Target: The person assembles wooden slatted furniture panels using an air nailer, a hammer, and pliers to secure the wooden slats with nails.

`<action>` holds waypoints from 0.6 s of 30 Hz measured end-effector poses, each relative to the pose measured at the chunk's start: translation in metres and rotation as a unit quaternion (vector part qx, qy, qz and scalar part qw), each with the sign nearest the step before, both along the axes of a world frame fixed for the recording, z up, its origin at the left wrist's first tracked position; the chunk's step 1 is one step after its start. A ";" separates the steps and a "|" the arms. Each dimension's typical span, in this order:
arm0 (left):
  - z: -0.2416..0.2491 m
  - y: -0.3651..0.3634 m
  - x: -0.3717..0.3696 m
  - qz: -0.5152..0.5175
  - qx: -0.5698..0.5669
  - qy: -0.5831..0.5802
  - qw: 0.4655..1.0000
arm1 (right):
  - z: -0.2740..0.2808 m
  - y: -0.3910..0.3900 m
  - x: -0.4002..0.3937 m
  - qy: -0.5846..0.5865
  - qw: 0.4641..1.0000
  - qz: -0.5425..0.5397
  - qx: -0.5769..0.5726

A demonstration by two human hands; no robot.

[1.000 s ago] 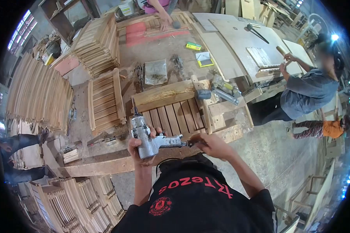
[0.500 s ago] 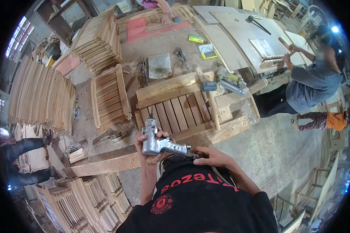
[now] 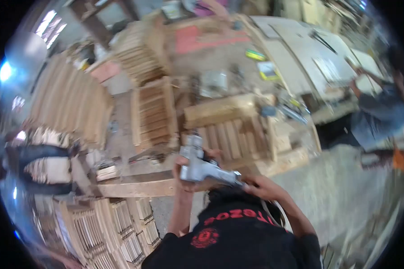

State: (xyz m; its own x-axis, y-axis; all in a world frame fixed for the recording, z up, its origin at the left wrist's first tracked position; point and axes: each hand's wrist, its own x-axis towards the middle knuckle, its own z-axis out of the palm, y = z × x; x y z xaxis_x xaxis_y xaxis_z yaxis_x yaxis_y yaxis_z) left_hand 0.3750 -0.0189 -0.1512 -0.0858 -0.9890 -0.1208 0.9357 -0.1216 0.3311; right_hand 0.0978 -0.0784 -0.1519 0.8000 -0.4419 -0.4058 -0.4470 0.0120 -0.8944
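Note:
My left hand (image 3: 183, 172) is wrapped round the body of a silver air screwdriver (image 3: 204, 169), its bit end pointing away from me. At the end of the tool's handle, my right hand (image 3: 264, 187) closes on the hose fitting (image 3: 238, 180). Just beyond the tool lies a slatted wooden panel (image 3: 229, 140) on the workbench, with a thick wooden board (image 3: 220, 111) along its far side. A dark mallet head (image 3: 268, 111) rests by the panel's right corner. Motion blur softens the fingers and the tool.
Another slatted panel (image 3: 153, 112) lies to the left, beside tall stacks of wooden slats (image 3: 69, 101). Slatted frames (image 3: 90, 228) stand on the floor at lower left. A co-worker (image 3: 377, 116) is at a board-topped table (image 3: 309, 54) on the right; another person's arm (image 3: 215, 8) reaches in at the top.
My view has swung, so the whole scene sits further right and is blurred. Both hands keep their hold on the air screwdriver and its hose end.

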 end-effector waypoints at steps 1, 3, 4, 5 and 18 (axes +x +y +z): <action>0.013 0.000 0.000 -0.028 -0.009 -0.043 0.999 | 0.012 0.001 0.002 -0.018 1.000 -0.009 -0.020; 0.023 0.012 0.011 -0.077 0.003 -0.124 0.989 | 0.013 0.016 -0.009 -0.053 0.997 -0.035 -0.049; 0.021 0.019 0.019 -0.105 0.022 -0.156 0.982 | 0.009 0.018 -0.014 -0.065 0.995 -0.057 -0.059; 0.030 0.023 0.022 -0.103 0.065 -0.212 0.970 | 0.031 0.013 -0.012 -0.023 0.996 -0.039 -0.072; 0.138 0.024 -0.006 0.020 0.270 -0.509 0.817 | 0.112 -0.029 -0.002 0.133 0.880 0.220 -0.399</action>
State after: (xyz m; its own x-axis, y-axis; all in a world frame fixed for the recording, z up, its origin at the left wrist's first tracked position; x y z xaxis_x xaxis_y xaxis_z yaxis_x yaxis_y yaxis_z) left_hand 0.3691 0.0055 -0.0133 0.3617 -0.7675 -0.5292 0.2148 -0.4838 0.8484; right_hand 0.0957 -0.1076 -0.0396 0.8885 -0.3423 -0.3057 -0.4464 -0.7991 -0.4026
